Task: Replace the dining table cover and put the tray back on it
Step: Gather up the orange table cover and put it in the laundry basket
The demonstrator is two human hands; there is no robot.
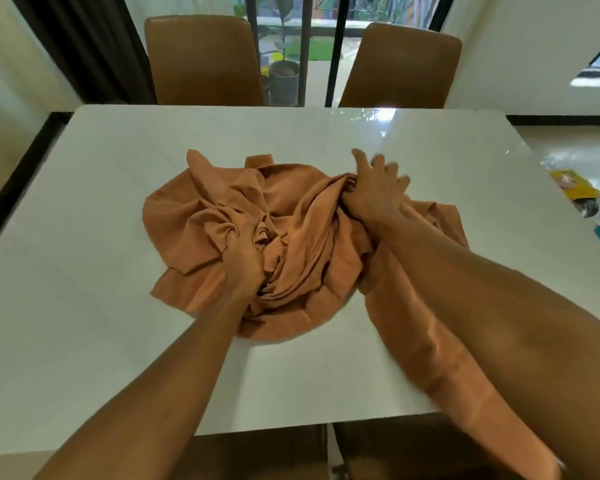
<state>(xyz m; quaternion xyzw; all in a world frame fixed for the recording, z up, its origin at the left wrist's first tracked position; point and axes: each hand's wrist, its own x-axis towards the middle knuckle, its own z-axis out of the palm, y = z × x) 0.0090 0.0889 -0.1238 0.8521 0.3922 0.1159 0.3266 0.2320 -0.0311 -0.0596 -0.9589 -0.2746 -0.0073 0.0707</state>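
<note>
Orange crumpled fabric table cover (302,237) sits bunched mid white glossy table (118,306). Left hand (243,258) has fingers clenched around a fold; right hand (374,195) grabs another, thumb up, arms stretched forward.

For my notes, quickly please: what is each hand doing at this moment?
Left hand: closed, gripping a bunch of the orange cloth.
Right hand: gripping the cloth too, fingers partly spread and blurred.
</note>
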